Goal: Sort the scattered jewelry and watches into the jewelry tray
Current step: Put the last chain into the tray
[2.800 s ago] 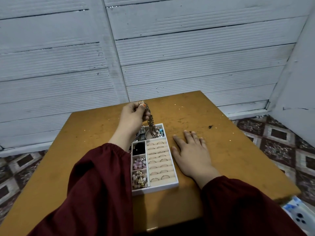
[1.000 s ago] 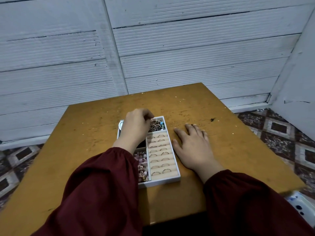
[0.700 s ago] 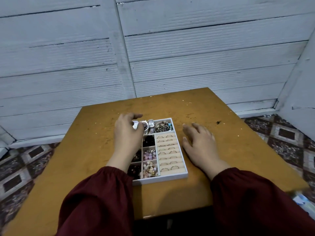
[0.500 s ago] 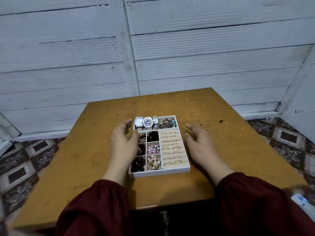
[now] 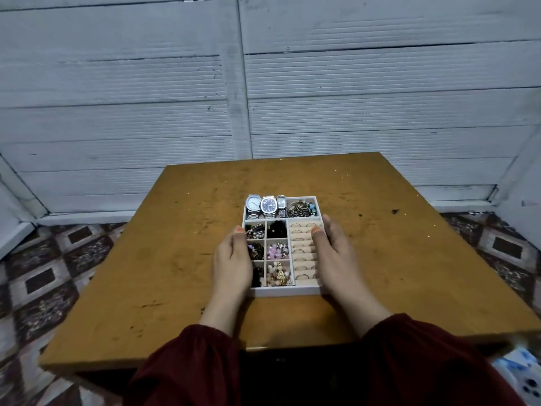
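Observation:
A white jewelry tray sits in the middle of the wooden table. Three watches lie side by side in its far left compartment. A heap of chains and bracelets fills the far right one. Small squares on the left hold beads and earrings, and a cream ring holder with several rings runs down the right. My left hand grips the tray's left side, thumb on the rim. My right hand grips the right side, thumb over the ring holder.
The table stands against a white ribbed wall. A patterned tile floor shows on both sides. A white and blue object lies on the floor at the lower right. A small dark speck marks the table to the right.
My left hand lowered a chain into the far right compartment and let it go. Both hands then moved in and took hold of the tray's two sides. The view pulled back.

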Demonstrator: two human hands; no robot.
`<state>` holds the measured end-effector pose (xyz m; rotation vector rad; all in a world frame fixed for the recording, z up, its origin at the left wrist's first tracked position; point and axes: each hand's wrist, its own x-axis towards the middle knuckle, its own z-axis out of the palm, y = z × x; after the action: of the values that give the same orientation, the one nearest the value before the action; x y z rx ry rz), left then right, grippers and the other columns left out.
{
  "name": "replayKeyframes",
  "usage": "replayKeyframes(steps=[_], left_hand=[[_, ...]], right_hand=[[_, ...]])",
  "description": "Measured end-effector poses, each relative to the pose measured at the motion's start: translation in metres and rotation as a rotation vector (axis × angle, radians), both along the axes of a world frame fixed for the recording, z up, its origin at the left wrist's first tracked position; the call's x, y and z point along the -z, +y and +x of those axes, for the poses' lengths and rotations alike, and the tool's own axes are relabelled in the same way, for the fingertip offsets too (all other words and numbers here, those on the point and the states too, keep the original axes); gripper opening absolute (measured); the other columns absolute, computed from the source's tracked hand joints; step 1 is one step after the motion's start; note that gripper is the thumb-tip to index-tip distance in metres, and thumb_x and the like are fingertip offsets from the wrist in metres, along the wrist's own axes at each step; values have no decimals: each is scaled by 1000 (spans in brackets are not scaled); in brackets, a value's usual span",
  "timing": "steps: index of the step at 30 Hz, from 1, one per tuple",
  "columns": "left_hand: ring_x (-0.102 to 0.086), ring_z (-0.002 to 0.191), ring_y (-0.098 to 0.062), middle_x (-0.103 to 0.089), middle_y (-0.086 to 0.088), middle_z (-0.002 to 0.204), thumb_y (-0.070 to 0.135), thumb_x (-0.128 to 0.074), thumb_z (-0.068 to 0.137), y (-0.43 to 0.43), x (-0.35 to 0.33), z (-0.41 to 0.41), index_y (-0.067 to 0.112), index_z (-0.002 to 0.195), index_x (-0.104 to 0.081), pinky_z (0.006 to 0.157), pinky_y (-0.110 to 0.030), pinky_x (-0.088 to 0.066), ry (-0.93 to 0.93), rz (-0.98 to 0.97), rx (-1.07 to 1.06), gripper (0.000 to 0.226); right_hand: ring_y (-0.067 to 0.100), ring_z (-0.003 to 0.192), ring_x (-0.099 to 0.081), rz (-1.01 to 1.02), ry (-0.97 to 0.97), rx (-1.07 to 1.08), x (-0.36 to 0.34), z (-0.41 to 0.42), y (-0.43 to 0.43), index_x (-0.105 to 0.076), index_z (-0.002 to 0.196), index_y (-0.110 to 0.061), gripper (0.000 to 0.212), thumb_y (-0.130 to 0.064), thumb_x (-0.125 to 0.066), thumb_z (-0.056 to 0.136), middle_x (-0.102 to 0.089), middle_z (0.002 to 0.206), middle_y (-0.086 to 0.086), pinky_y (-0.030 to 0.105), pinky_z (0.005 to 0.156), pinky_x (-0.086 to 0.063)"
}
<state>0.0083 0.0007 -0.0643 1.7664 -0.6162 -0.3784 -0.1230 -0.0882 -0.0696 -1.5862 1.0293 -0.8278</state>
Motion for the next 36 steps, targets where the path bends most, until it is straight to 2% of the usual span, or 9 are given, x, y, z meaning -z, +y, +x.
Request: replayKeyframes(steps=[5, 11, 13, 17, 22, 28, 31, 33, 36], left_hand=[[-46, 128, -19, -53, -3, 136, 37, -31, 102, -10, -1, 7, 13, 136, -51, 110, -37, -34, -8, -12, -6, 45], [-56, 117, -23, -61, -7, 126, 47, -31, 99, -36, -4, 26, 13, 129, -56, 103, -47, -43, 35, -4, 8, 52], [-57, 114, -23, -63, -8, 122, 42, -32, 101, -46, -4, 33, 11, 127, -57, 102, -46, -43, 44, -2, 8, 47], [-52, 123, -24, -58, -8, 132, 39, -33, 101, -71, -4, 49, 11, 133, -53, 105, -48, -41, 36, -5, 23, 46], [-49, 127, -24, -54, -8, 136, 36, -33, 102, -104, -6, 69, 12, 137, -48, 108, -46, -38, 28, 0, 34, 45], [-46, 129, -23, -52, -8, 137, 32, -31, 104, -137, -3, 90, 7, 139, -44, 109, -36, -34, -38, 16, 63, 46], [-54, 120, -25, -58, -12, 129, 33, -31, 103, -151, -3, 99, 6, 138, -46, 106, -40, -40, -40, 16, 69, 46], [-51, 123, -27, -56, -14, 133, 33, -31, 103, -159, -3, 105, 5, 138, -46, 108, -43, -38, -48, 19, 68, 47], [-41, 133, -24, -46, -11, 143, 29, -33, 104, -169, -5, 111, 5, 141, -42, 112, -34, -30, -68, 29, 64, 45]], right_hand=[[24, 126, -50, 51, -45, 23, 0, 6, -8, -42, 136, -39, 75, -71, -38, 68, -55, 134, 1, 51, 104, -42], [29, 121, -55, 93, -68, 30, -2, 27, -31, -44, 130, -43, 71, -70, -41, 65, -60, 130, 3, 54, 101, -44], [25, 113, -59, 92, -73, 31, -3, 34, -43, -45, 131, -41, 73, -69, -41, 64, -62, 125, 3, 53, 99, -46], [22, 98, -56, 93, -86, 12, -5, 49, -68, -43, 135, -38, 74, -65, -42, 65, -62, 117, 2, 51, 92, -47], [21, 101, -50, 106, -87, 22, -3, 70, -100, -41, 135, -38, 80, -69, -41, 61, -57, 119, 0, 47, 94, -44], [16, 87, -53, 58, -54, 16, -3, 89, -133, -38, 140, -32, 65, -53, -43, 79, -51, 109, -4, 39, 76, -44], [10, 62, -53, 65, -55, 26, -3, 96, -149, -37, 142, -27, 49, -37, -46, 94, -53, 105, -2, 32, 59, -43], [9, 56, -49, 64, -54, 32, -4, 100, -157, -37, 142, -25, 45, -29, -45, 98, -58, 94, -5, 30, 53, -42], [11, 53, -46, 55, -58, 27, -7, 106, -164, -37, 142, -22, 45, -26, -44, 98, -56, 75, -6, 30, 51, -40]])
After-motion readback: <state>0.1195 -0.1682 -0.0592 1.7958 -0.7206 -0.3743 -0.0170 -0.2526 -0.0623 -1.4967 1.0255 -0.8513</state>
